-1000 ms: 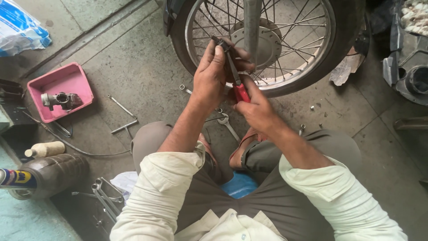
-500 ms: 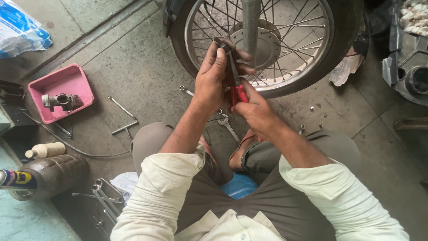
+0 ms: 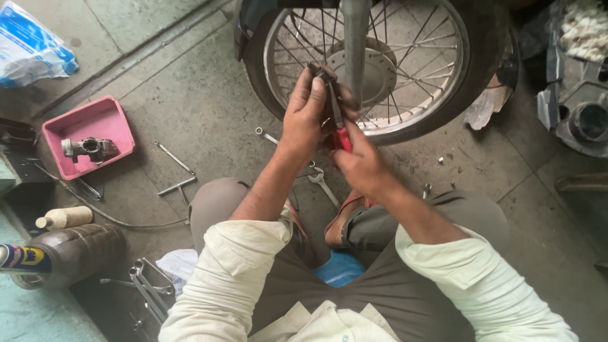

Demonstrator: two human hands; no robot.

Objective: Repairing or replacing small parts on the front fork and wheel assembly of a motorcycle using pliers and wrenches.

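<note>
Concrete floor (image 3: 190, 95) is spreading under a seated person, and a spoked motorcycle wheel (image 3: 405, 69) is standing upright just ahead of the knees. A pink tray (image 3: 95, 123) is lying well to the left, carrying a metal part (image 3: 88, 149). The left hand (image 3: 304, 117) is curling closed around a dark tool (image 3: 329, 95) right at the spokes, while the right hand (image 3: 361, 164) is gripping the tool's red handle (image 3: 342, 139) below. A spanner (image 3: 323, 183) is resting on the floor beneath the hands.
</note>
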